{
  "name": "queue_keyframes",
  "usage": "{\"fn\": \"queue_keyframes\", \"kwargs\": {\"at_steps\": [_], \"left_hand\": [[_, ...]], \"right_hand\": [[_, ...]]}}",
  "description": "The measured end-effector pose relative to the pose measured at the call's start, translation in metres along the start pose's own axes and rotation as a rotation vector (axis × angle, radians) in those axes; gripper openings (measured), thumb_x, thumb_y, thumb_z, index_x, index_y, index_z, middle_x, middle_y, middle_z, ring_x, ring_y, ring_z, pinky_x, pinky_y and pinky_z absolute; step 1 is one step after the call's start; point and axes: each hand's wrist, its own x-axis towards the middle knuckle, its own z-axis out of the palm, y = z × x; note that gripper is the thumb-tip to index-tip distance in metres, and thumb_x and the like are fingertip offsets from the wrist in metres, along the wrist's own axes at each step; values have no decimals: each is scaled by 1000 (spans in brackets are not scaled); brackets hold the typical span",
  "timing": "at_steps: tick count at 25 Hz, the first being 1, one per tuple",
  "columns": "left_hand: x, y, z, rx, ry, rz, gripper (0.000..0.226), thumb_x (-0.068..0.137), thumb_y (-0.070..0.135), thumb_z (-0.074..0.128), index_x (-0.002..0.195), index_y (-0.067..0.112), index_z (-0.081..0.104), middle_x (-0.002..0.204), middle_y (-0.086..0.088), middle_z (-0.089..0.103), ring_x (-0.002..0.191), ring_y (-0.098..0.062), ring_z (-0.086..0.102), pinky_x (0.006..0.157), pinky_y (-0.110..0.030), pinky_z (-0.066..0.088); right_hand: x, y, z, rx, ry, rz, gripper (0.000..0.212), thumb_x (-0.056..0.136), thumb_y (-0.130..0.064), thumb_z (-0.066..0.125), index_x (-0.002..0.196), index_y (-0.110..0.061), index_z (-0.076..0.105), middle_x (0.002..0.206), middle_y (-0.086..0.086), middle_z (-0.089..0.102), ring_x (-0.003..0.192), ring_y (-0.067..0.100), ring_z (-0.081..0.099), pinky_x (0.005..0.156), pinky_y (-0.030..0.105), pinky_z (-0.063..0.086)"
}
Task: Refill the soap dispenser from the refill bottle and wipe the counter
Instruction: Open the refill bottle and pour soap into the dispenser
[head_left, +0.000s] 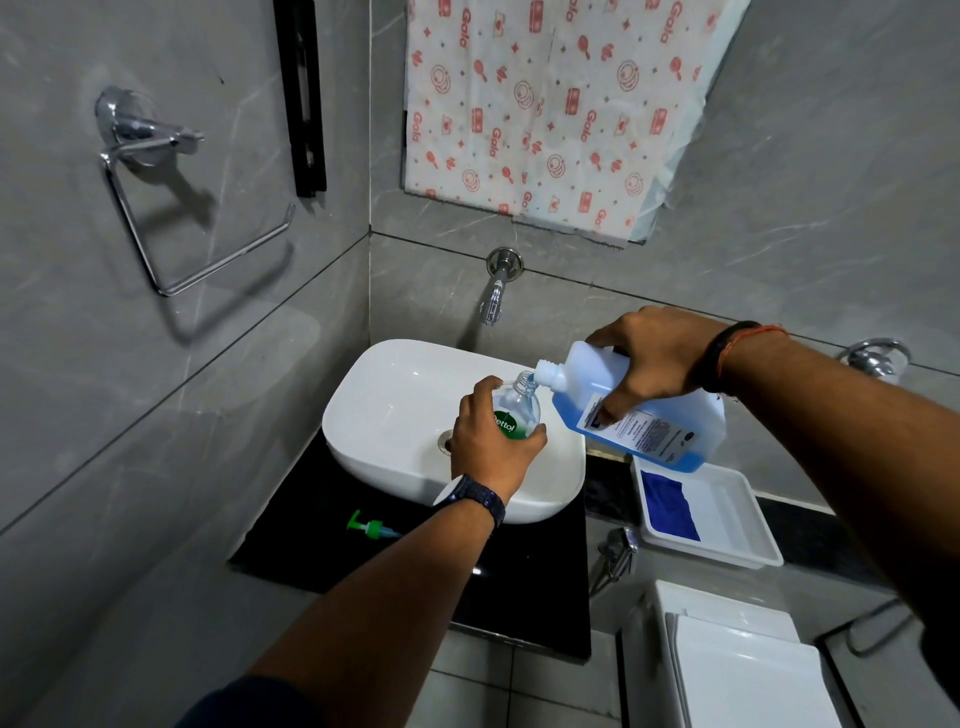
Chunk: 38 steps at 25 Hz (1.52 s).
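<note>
While the left hand (488, 441) grips the clear Dettol dispenser bottle (517, 408) over the white basin (395, 410), the right hand (649, 364) holds the tilted refill bottle (639, 410), spout at the open neck, blue soap running in. Green pump (370, 527) lies on the black counter (311, 540). Blue cloth (667, 506) sits in a white tray (737, 525).

The glossy black stone tabletop (311, 551) carries a rounded white ceramic basin (395, 405) and a loose green plastic pump head (370, 527).
</note>
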Motion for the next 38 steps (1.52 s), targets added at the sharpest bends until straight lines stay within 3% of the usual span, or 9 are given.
{"fn": "queue_keyframes", "kwargs": {"at_steps": [14,21,38], "left_hand": [[-1,-2,2,-2,8,-3,73,58,32,83,121,26,45,115,-2,57,101,-24,57,82,-35,50],[1,-1,3,-2,9,-5,73,58,32,82,121,27,45,115,-2,57,101,-24,58,81,-34,49],[5,-3,-3,-8,18,3,74,60,33,83,123,26,44,118,-1,57,105,-24,56,86,-37,51]], "right_hand": [[1,1,1,-12,-3,-4,86,53,-69,74,124,-26,55,89,-8,59,78,19,57,66,28,47],[0,2,0,16,-12,2,80,50,-69,76,117,-27,59,81,-9,58,75,21,58,69,38,57],[4,1,4,72,-10,4,82,50,-69,74,120,-29,57,92,-6,64,81,20,62,70,32,54]]}}
